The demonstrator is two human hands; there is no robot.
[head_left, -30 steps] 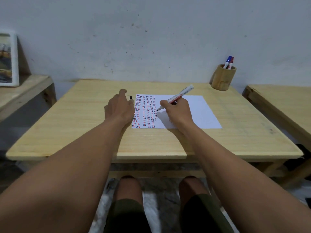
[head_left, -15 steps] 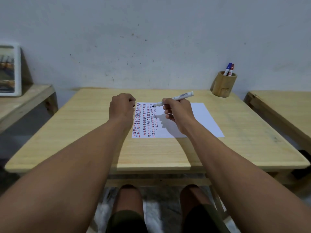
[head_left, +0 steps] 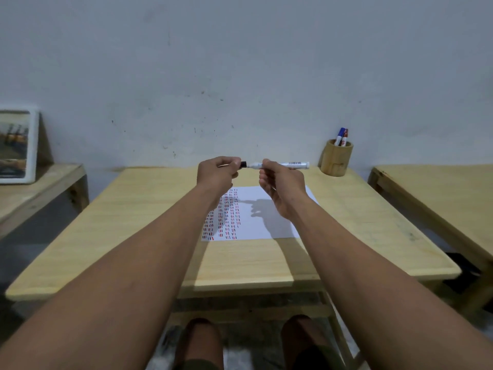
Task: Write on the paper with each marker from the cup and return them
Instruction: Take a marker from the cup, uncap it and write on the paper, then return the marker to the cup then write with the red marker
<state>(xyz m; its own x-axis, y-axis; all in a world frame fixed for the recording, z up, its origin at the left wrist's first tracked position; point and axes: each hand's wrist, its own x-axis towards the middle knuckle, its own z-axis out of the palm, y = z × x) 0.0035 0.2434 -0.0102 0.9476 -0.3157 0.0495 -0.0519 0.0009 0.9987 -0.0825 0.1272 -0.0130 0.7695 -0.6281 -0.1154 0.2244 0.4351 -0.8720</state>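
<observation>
Framed picture (head_left: 16, 146) on left side bench (head_left: 40, 188)

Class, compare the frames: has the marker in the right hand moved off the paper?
Yes. The marker has risen off the paper and now lies level above its far edge, tip towards the cap in the left hand.

wall (head_left: 240, 62): pale (scuffed) | tables (head_left: 133, 222): wood | floor (head_left: 32, 236): grey

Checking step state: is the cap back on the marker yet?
No, the cap in the left hand sits just off the tip of the marker in the right hand.
</observation>
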